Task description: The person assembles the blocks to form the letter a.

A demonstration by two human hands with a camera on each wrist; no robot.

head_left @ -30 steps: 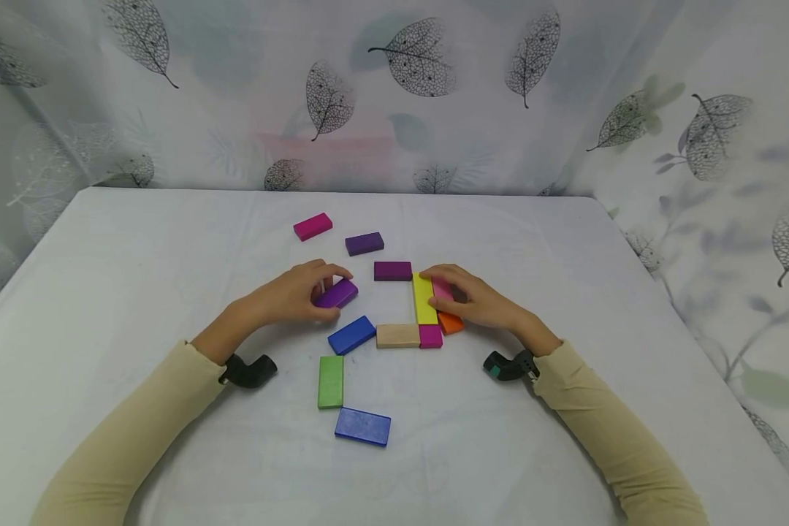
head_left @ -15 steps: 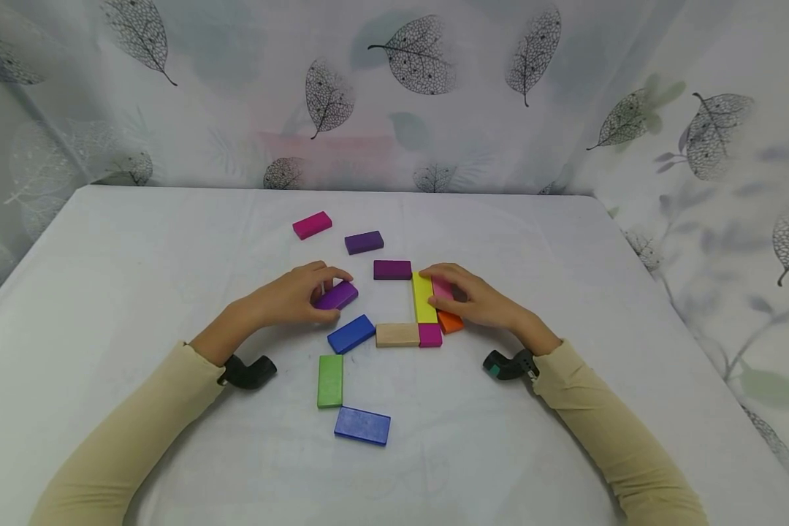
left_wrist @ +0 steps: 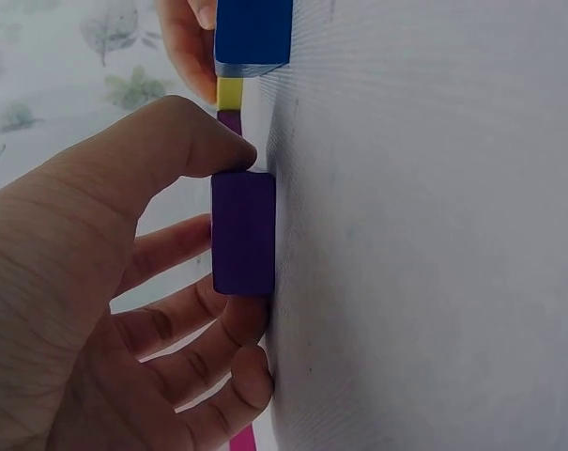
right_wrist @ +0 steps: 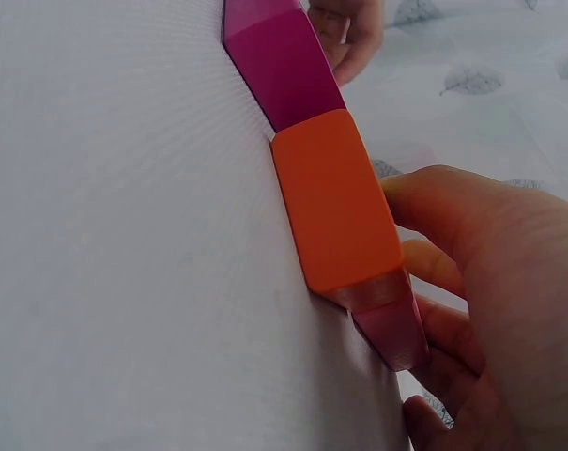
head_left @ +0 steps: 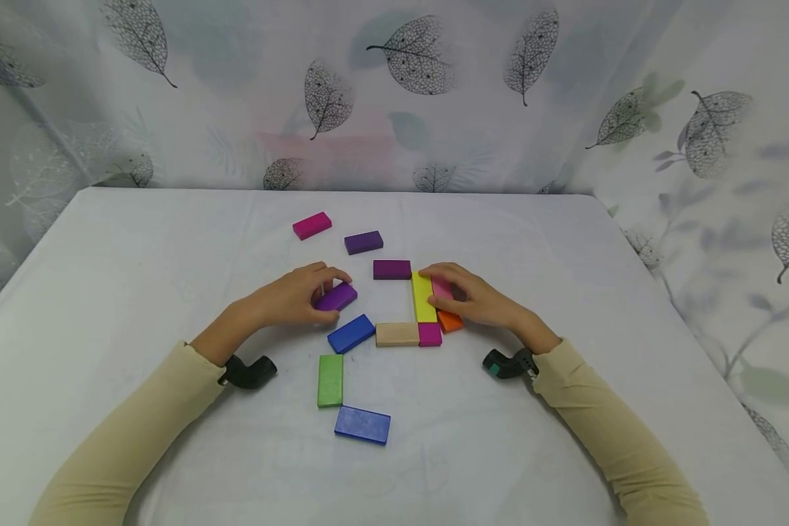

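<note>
Leaf-printed cloth [head_left: 237,117] hangs along the far side and the right. In front of it, the white bench [head_left: 171,241]. Two tan sleeves [head_left: 125,431] reach in from the near side.

Left hand [head_left: 296,296]: thumb and fingers bent, a block's width apart, pinching the purple block [head_left: 337,296] left of centre, at or close to bench level; cannot tell whether it is lifted. Right hand [head_left: 478,296]: fingers bent round the pink block [head_left: 443,288], reaching over to the yellow block [head_left: 423,292]; firmness of hold, cannot tell.

Black wrist cameras [head_left: 248,372] jut inward over the bench, clear of the blocks.

Layout looks partway, in my judgement. Joined: pink alongside yellow; orange block [head_left: 450,322] at pink's near end; plum block [head_left: 391,269] meeting yellow's far left corner; tan block [head_left: 397,334] running left from below yellow; blue block [head_left: 351,334] slanting off tan's left end; green block [head_left: 330,380] about touching blue; pale-blue block [head_left: 362,425] at green's near corner.

Unjoined: the purple one, plus the violet block [head_left: 364,242] and deep-pink block [head_left: 312,226], far side. Blue sits close on purple's near right, likely the tightest spot.

Smallest: a magenta piece [head_left: 430,334], between tan and orange.
</note>
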